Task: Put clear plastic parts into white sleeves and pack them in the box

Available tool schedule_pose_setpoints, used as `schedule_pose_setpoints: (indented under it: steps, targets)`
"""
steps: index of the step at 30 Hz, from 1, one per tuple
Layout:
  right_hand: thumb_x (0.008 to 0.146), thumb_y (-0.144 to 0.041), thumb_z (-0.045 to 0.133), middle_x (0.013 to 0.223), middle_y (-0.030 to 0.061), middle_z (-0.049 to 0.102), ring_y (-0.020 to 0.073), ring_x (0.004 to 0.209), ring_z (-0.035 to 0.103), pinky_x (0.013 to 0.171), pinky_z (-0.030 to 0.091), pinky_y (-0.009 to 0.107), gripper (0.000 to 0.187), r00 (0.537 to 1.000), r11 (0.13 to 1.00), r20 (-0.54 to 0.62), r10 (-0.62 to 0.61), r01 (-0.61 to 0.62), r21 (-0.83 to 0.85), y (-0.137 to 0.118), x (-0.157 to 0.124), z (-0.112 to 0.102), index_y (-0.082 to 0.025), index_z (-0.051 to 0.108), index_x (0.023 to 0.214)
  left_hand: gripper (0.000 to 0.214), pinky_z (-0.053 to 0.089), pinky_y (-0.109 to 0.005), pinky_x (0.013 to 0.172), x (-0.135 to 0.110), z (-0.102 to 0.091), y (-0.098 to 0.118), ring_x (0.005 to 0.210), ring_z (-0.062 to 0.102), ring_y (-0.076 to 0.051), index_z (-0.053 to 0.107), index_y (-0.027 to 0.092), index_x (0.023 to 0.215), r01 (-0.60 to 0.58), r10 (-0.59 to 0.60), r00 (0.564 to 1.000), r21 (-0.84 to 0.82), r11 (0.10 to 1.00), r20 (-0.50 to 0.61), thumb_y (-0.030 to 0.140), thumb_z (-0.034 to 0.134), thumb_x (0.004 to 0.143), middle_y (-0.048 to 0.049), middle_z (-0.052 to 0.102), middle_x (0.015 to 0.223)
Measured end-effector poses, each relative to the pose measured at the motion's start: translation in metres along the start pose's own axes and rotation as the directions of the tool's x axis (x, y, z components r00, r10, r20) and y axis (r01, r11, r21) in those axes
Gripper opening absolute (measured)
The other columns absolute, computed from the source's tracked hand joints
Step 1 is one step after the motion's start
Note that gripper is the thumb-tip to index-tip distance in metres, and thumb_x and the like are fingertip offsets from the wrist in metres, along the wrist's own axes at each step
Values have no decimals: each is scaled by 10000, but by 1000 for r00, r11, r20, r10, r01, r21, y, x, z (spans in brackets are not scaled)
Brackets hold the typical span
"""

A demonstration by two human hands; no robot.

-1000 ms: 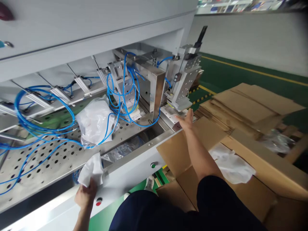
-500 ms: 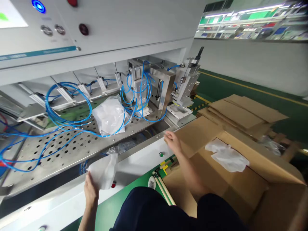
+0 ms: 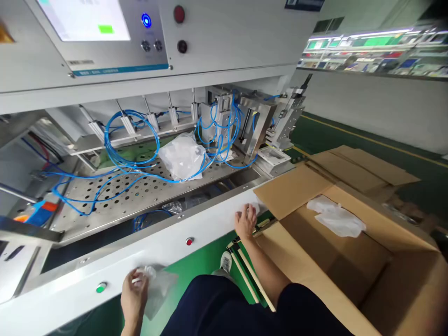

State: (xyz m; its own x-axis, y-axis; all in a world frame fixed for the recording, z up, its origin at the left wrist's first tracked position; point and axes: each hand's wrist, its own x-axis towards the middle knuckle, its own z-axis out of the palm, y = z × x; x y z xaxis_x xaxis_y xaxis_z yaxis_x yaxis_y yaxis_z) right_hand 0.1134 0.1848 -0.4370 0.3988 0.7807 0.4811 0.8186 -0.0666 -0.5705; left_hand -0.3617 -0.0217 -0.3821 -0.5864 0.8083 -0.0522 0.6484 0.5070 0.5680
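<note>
My left hand [image 3: 134, 298] is shut on a clear plastic bag [image 3: 157, 289], which hangs in front of the white machine front [image 3: 147, 254] with a crumpled top in my fingers. My right hand [image 3: 246, 221] rests near that front's upper edge, fingers curled on a small piece of white plastic film [image 3: 254, 208]. Just right of it stands an open cardboard box [image 3: 315, 261], with a loose heap of white plastic bags [image 3: 336, 219] inside.
Above the white front lies a perforated steel plate [image 3: 140, 186] with looped blue pneumatic tubing [image 3: 129, 140] and a white bag [image 3: 182, 156]. A metal clamping unit [image 3: 259, 126] stands at its right end. Flattened cardboard sheets [image 3: 364, 168] lie beyond the box, on a green floor.
My right hand has drawn back toward me along the machine's edge. My left hand has dropped lower, and its bag now looks clear. The view has tilted up, showing the control panel.
</note>
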Motion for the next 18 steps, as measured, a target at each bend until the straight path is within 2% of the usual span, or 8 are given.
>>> schedule_pose_setpoints:
  steps: [3, 5, 8, 12, 13, 15, 17, 18]
  targets:
    - [975, -492, 454, 1542, 282, 461, 488, 1487, 383, 1202, 357, 721, 642, 990, 992, -51, 128, -127, 22, 6, -2, 3, -121, 565, 1488, 693, 594, -505, 851, 6, -2, 1, 1039, 723, -370, 431, 183, 1561, -68, 66, 995, -18, 998, -74, 506, 542, 957, -221, 591, 1394]
    - [967, -489, 431, 1544, 294, 448, 472, 1487, 385, 1218, 349, 700, 674, 990, 989, -9, 144, -144, 43, 7, -2, 3, -92, 540, 1501, 659, 592, -444, 819, 13, 1, 9, 1065, 709, -333, 437, 172, 1587, -133, 134, 989, 25, 991, -58, 440, 536, 993, -229, 522, 1455]
    - [944, -487, 430, 1570, 300, 431, 463, 1503, 379, 1222, 345, 693, 718, 983, 983, 57, 175, -177, 42, 3, 0, -2, -81, 502, 1532, 668, 576, -352, 764, 20, 11, 20, 1021, 698, -272, 401, 107, 1619, -235, 236, 971, 56, 970, -25, 337, 549, 1010, -237, 523, 1443]
    - [921, -496, 380, 1600, 322, 412, 487, 1532, 364, 1211, 365, 705, 819, 962, 971, 138, 234, -237, 9, -3, -3, -10, -42, 430, 1601, 675, 570, -327, 773, 9, 28, 22, 1060, 683, -276, 338, 26, 1644, -255, 256, 967, 58, 965, -13, 254, 517, 1034, -272, 535, 1420]
    - [918, -509, 360, 1604, 314, 416, 492, 1534, 372, 1211, 373, 700, 842, 960, 973, 156, 231, -232, -13, -4, -4, -10, -56, 414, 1626, 663, 570, -326, 780, 6, 31, 21, 1079, 679, -278, 350, 30, 1643, -262, 261, 965, 43, 964, 18, 225, 515, 1031, -273, 532, 1431]
    - [907, -551, 354, 1622, 245, 431, 481, 1523, 412, 1198, 411, 656, 847, 970, 989, 193, 150, -144, -44, -4, -5, -8, -188, 414, 1670, 638, 569, -303, 799, 1, 31, 14, 1102, 675, -258, 407, 111, 1637, -221, 220, 975, 36, 975, 24, 223, 552, 1026, -216, 562, 1430]
    - [878, -594, 397, 1641, 178, 430, 483, 1516, 423, 1160, 433, 658, 855, 968, 998, 245, 62, -58, -23, -3, -1, -3, -325, 388, 1691, 651, 570, -292, 847, 2, 22, 5, 1099, 670, -239, 388, 134, 1643, -99, 100, 994, 27, 995, -42, 248, 573, 1028, -177, 608, 1370]
    - [874, -601, 402, 1642, 171, 428, 494, 1512, 423, 1145, 430, 681, 866, 966, 999, 256, 35, -33, -12, -2, 0, 0, -347, 361, 1701, 673, 568, -301, 884, 2, 14, 0, 1113, 662, -244, 342, 108, 1653, -28, 29, 995, 17, 999, -92, 260, 563, 1035, -179, 622, 1335]
